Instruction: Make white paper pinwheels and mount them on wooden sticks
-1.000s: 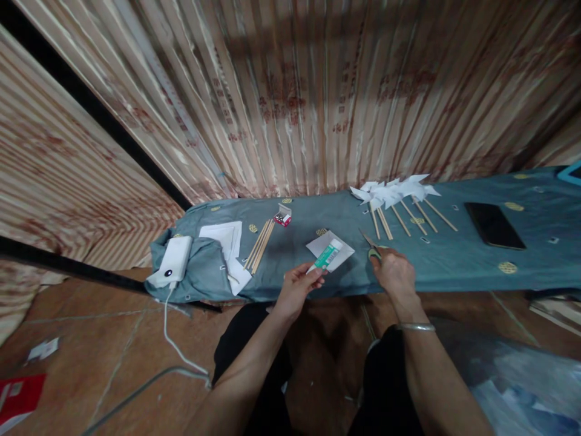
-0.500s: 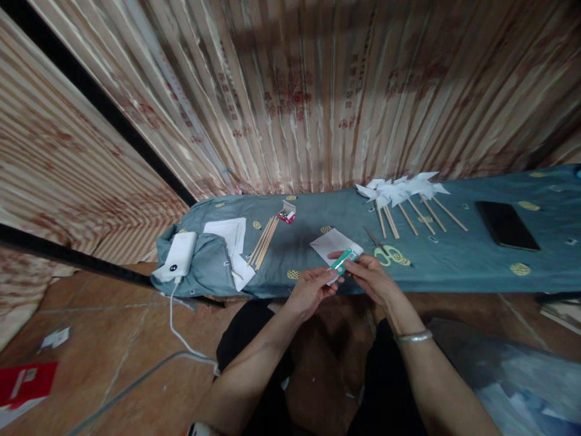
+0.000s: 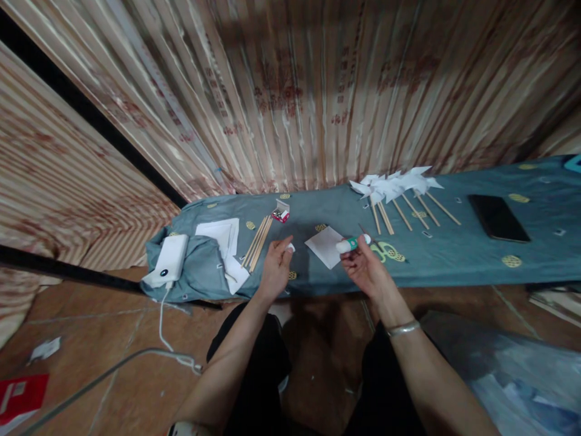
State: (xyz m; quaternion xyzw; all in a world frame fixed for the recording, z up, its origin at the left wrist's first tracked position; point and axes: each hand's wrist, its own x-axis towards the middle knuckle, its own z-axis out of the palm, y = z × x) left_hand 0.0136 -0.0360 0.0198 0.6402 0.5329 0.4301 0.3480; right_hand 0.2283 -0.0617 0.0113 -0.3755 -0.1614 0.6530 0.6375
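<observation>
My right hand (image 3: 367,269) grips a small green and white glue tube (image 3: 349,244) just above the near edge of a white paper square (image 3: 324,246). My left hand (image 3: 275,268) is closed on a small white cap (image 3: 290,247), held over the blue-grey cloth (image 3: 454,254) to the left of the paper. Green-handled scissors (image 3: 384,248) lie on the cloth just right of my right hand.
Several white paper pinwheels on wooden sticks (image 3: 399,197) lie at the back right, with a black phone (image 3: 498,217) beyond them. Loose sticks (image 3: 258,242), a small red box (image 3: 281,213), white paper sheets (image 3: 222,239) and a white power bank (image 3: 169,259) lie at the left.
My right hand left the scissors and took the glue tube. My left hand pulled away to the left with the cap in it.
</observation>
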